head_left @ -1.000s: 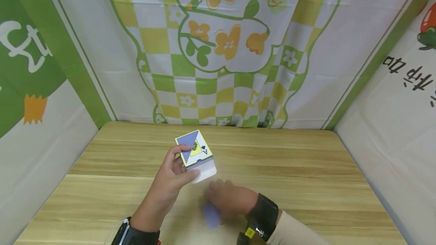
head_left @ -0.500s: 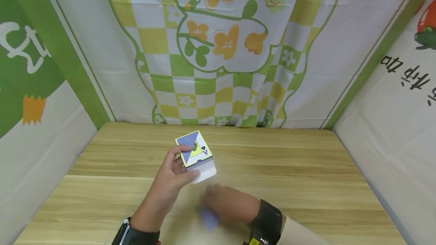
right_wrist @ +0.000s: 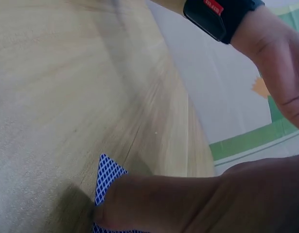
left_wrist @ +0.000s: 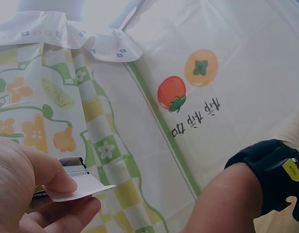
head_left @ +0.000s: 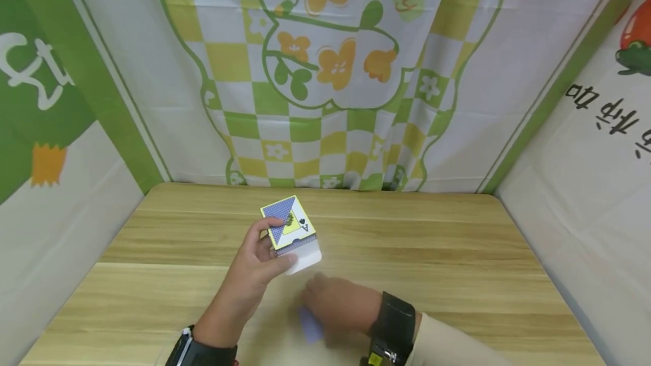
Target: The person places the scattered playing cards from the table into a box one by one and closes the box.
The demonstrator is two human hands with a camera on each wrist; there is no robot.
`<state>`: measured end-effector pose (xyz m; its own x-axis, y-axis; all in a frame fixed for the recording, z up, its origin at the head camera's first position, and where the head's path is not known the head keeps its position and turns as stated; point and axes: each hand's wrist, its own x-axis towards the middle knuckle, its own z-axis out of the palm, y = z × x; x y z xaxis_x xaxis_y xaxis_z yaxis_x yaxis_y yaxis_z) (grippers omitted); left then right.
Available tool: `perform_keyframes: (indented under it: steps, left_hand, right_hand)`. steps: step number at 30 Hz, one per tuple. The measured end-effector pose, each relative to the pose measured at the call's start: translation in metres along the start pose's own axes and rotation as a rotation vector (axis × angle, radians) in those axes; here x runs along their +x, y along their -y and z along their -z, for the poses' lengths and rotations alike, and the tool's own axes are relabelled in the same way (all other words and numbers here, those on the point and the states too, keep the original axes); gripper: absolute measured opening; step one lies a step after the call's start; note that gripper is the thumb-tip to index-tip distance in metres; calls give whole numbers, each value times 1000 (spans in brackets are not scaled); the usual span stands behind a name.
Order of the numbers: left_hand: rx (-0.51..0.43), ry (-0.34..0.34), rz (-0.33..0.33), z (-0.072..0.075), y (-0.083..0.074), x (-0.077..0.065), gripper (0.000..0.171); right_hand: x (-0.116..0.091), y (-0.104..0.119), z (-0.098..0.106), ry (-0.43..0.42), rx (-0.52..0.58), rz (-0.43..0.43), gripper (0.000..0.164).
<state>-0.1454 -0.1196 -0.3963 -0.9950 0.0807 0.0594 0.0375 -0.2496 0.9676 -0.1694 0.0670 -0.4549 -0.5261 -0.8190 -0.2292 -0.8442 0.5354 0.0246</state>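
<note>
My left hand (head_left: 258, 261) holds an open playing card box (head_left: 300, 216) above the table, thumb against its white flap (head_left: 307, 255). The box front has a blue pattern and an ace. Stacked pale edges show inside its mouth (left_wrist: 76, 170) in the left wrist view. Low over the table, my right hand (head_left: 346, 304) grips a blue-backed playing card (head_left: 310, 326), its fingers curled and slightly blurred. In the right wrist view the thumb (right_wrist: 139, 201) lies across the card's checked back. Whether more cards lie beneath it, I cannot tell.
A wooden table (head_left: 432, 253) spreads under both hands. A checked, flowered curtain (head_left: 325, 146) hangs along its back edge. Printed cloth walls (head_left: 569, 174) close in the left and right sides. Black straps (head_left: 394, 321) circle both wrists.
My right hand has shifted slightly down and towards the left, with the playing card staying at its lower edge. The left hand and box have barely moved.
</note>
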Motion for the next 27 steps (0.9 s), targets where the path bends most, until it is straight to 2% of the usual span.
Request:
perform_keyframes:
  steps: [5,10,14,17,19,25,27]
  left_hand:
    - [1,10,-5,1,1,-1,61]
    - [2,0,9,2,1,-1,63]
    - [3,-2,4,3,1,-1,63]
    - [3,1,-5,3,2,-1,63]
    - [3,5,-13,3,2,-1,62]
    - [2,11,-23,3,0,-1,62]
    - [8,12,-23,3,0,-1,62]
  right_hand:
    - [5,0,-2,35,54,-18,69]
    - [4,-7,-13,-27,131,33,62]
    - [-5,-15,-18,-4,313,30,68]
    - [-12,-16,-17,35,447,29,64]
    - [-16,-14,-17,46,493,50,60]
    - [-27,3,-19,58,543,95,52]
    - [-29,10,-20,46,534,127,43]
